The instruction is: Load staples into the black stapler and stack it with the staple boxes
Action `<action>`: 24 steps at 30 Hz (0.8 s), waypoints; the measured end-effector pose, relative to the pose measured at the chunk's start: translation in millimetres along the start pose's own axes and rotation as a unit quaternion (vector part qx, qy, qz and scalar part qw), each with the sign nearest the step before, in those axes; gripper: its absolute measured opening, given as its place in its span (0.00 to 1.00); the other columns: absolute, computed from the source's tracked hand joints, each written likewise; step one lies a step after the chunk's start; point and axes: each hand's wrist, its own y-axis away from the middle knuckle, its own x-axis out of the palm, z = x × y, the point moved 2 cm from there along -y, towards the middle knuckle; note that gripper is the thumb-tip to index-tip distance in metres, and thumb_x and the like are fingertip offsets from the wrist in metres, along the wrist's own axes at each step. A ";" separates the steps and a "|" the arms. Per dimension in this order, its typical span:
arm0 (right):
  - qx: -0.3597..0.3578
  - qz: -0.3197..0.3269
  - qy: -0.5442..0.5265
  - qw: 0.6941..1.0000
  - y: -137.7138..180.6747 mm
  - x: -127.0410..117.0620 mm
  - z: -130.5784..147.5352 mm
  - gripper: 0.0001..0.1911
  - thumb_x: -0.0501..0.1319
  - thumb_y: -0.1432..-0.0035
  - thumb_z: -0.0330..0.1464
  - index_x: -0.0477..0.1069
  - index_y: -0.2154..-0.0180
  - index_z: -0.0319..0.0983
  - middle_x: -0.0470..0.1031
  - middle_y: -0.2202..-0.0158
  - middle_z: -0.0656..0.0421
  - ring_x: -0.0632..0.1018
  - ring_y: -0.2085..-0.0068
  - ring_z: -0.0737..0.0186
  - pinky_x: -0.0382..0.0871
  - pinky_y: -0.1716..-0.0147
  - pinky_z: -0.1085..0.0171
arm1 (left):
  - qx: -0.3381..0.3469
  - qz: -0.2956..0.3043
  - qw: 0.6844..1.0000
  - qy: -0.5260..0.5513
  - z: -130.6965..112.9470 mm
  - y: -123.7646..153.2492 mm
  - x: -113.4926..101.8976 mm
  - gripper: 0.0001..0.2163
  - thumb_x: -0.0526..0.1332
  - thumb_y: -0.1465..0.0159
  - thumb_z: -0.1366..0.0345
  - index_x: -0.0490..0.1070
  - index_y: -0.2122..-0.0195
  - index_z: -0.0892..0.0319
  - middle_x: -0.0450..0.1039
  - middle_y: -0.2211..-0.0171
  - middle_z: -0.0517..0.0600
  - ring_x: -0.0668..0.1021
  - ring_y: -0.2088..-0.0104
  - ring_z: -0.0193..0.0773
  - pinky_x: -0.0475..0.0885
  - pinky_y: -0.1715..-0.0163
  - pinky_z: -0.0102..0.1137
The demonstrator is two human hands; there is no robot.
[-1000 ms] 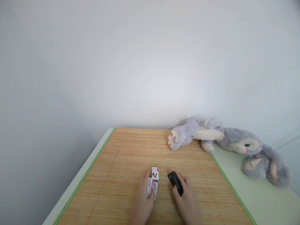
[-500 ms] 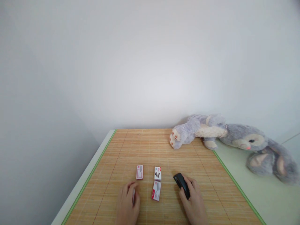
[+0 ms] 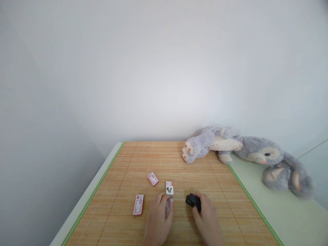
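Note:
My left hand (image 3: 159,217) is closed around a small staple box (image 3: 167,207), mostly hidden by the fingers. Just beyond its fingertips lies a white-and-red box with a dark picture (image 3: 169,188). To the left of this hand rests a red-edged white staple box (image 3: 138,205), and a similar box (image 3: 153,178) sits turned at an angle farther back. My right hand (image 3: 207,215) grips a black stapler (image 3: 193,201), its front end pointing away to the left and its rear covered by the palm.
A bamboo mat (image 3: 123,181) with green edging covers the table. At the back right a grey plush rabbit (image 3: 222,143) lies on its side, partly on the mat and partly on the pale surface (image 3: 282,222). A white wall (image 3: 159,75) stands behind.
My left hand has moved right, leaving a box at the left, and now grasps the lower middle box. The back-left box has turned and shifted. The stapler has tilted in my right hand.

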 end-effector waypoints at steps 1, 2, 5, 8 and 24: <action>0.004 0.003 0.006 1.000 0.1 0.4 2.4 0.16 0.57 0.40 0.35 0.73 0.50 0.45 0.79 0.53 0.54 0.78 0.51 0.47 0.68 0.50 0.51 | -0.002 0.006 1.000 0.013 -6.5 0.0 5.6 0.17 0.54 0.28 0.60 0.72 0.41 0.48 0.75 0.44 0.52 0.76 0.45 0.47 0.72 0.45 0.42; 0.010 0.005 0.014 1.000 -0.2 0.7 4.8 0.15 0.58 0.39 0.37 0.73 0.51 0.45 0.79 0.53 0.54 0.77 0.51 0.46 0.67 0.50 0.51 | -0.003 0.009 1.000 0.020 -10.2 -0.1 10.1 0.20 0.54 0.28 0.60 0.69 0.37 0.48 0.73 0.41 0.52 0.74 0.42 0.47 0.70 0.42 0.43; 0.022 0.005 0.035 0.999 -3.4 1.8 12.8 0.14 0.62 0.38 0.44 0.74 0.54 0.46 0.79 0.54 0.55 0.76 0.52 0.45 0.64 0.49 0.49 | -0.017 0.001 1.000 0.013 -7.0 4.1 17.3 0.24 0.54 0.29 0.63 0.64 0.32 0.51 0.69 0.36 0.54 0.71 0.38 0.48 0.67 0.39 0.46; 0.016 -0.004 0.053 0.998 -8.8 6.8 25.5 0.13 0.64 0.39 0.47 0.74 0.58 0.46 0.79 0.57 0.56 0.76 0.53 0.46 0.61 0.49 0.49 | -0.021 0.009 1.000 0.001 7.3 21.1 19.8 0.23 0.53 0.31 0.66 0.67 0.35 0.51 0.72 0.39 0.54 0.73 0.40 0.49 0.68 0.40 0.46; 0.052 0.004 -0.314 0.948 -39.6 55.9 85.9 0.12 0.66 0.41 0.42 0.78 0.62 0.41 0.80 0.60 0.56 0.78 0.55 0.52 0.70 0.50 0.55 | 0.058 -0.064 0.989 -0.120 37.5 45.7 19.6 0.33 0.57 0.29 0.56 0.48 0.26 0.54 0.63 0.31 0.55 0.68 0.33 0.50 0.69 0.37 0.47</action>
